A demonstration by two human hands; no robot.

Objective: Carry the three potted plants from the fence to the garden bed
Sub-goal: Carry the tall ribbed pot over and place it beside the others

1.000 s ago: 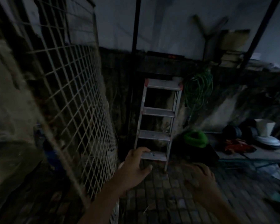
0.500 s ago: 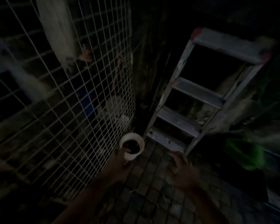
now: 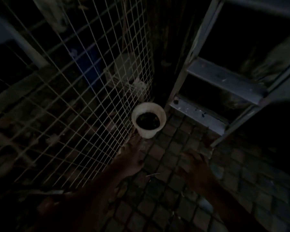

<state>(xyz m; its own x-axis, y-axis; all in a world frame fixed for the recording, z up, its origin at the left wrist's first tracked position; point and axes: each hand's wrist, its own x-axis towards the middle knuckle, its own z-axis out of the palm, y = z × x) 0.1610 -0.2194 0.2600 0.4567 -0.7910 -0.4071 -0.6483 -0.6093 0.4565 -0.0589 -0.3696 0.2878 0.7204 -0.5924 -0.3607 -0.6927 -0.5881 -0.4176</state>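
A white pot (image 3: 148,131) filled with dark soil stands on the paved floor, right against the bottom corner of the white wire mesh fence (image 3: 84,101). No plant above the soil can be made out in the dark. My left hand (image 3: 132,156) stretches toward the pot, and its fingertips reach the pot's lower side by the fence edge; no curled grip shows. To the right, my right hand (image 3: 194,166) hovers over the paving with its fingers spread, holding nothing. Only this one pot is in view.
A metal stepladder (image 3: 224,84) leans just right of the pot, its lowest step almost touching the rim. Behind the mesh lie a blue object (image 3: 89,64) and pale clutter. Small square paving (image 3: 166,190) covers the floor. The scene is very dark.
The view has dropped and closed in on the fence corner and the pot. Both hands have stretched forward and down; the left one now sits just below the pot.
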